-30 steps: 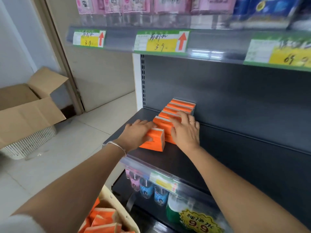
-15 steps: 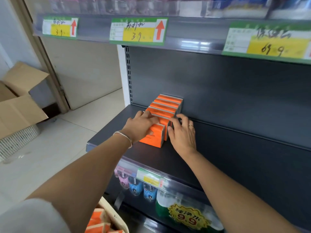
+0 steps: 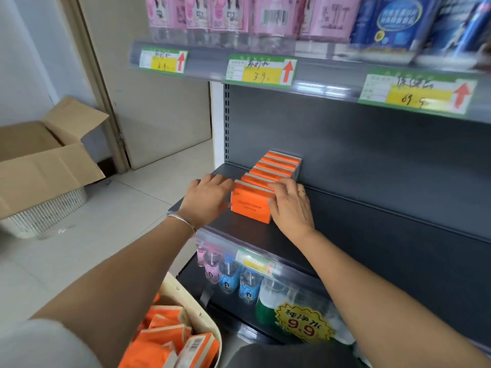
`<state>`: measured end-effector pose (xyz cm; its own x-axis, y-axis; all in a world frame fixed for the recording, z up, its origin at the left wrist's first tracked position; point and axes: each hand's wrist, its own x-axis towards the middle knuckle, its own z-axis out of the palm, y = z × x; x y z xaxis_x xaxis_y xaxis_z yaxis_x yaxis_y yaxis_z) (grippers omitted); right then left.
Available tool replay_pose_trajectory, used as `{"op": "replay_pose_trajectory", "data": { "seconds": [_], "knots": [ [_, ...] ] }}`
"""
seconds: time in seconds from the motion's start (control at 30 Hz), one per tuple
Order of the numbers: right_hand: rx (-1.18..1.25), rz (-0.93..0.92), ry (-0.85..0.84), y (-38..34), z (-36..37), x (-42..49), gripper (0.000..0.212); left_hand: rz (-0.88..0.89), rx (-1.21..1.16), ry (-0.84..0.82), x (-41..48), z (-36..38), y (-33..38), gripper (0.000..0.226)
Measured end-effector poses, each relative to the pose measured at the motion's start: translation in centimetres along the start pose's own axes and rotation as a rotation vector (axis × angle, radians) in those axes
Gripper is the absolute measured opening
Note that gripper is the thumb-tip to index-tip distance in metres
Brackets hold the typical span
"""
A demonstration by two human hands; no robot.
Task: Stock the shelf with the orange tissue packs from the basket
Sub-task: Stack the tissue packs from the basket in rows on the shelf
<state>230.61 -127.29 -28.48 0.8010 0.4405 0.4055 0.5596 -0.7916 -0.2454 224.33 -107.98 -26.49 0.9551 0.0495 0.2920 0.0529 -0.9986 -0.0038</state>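
At the bottom of the frame, a basket (image 3: pixel 202 317) holds loose orange packs (image 3: pixel 164 338). Just above it, bottles (image 3: pixel 229 277) stand on the level under the dark shelf (image 3: pixel 372 248). Both forearms reach up to that shelf at mid-frame. A bracelet (image 3: pixel 183 219) circles the left wrist. The left hand (image 3: pixel 206 200) lays its fingers (image 3: pixel 223 181), straight and close together, flat against the left side of the front pack (image 3: pixel 251 207). The right hand (image 3: pixel 291 205) rests lightly bent fingers, close together, over that pack's upper right edge, thumb down its right side. The front pack stands upright, first in a tight row (image 3: pixel 276 168) running back to the rear panel. Higher up, price tags (image 3: pixel 261 70) line the next shelf edge. An open cardboard box (image 3: pixel 45 160) sits at the far left.
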Motion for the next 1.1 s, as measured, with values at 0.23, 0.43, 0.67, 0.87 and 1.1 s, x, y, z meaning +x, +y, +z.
{"op": "replay_pose_trajectory", "data": {
  "seconds": [0.23, 0.43, 0.67, 0.87, 1.1],
  "knots": [
    [-0.104, -0.288, -0.091, -8.0, -0.1, -1.6, 0.039, -0.112, 0.134, -0.022, -9.6, -3.2, -6.6, 0.036],
    [-0.088, -0.465, -0.233, -14.4, 4.2, -5.1, 0.035, -0.287, 0.136, -0.138, -18.6, -1.8, -11.6, 0.035],
    [-0.114, -0.539, -0.792, -19.1, 11.4, -9.8, 0.043, -0.476, 0.022, -0.516, -27.7, 4.4, -15.6, 0.039],
    [-0.033, -0.467, -1.069, -20.9, 17.3, -11.6, 0.04, -0.527, -0.055, -0.709, -30.3, 8.9, -16.0, 0.055],
    [0.003, -0.359, -1.232, -20.4, 21.3, -13.1, 0.048, -0.356, 0.028, -0.754, -30.8, 12.3, -15.8, 0.079]
  ]
}}
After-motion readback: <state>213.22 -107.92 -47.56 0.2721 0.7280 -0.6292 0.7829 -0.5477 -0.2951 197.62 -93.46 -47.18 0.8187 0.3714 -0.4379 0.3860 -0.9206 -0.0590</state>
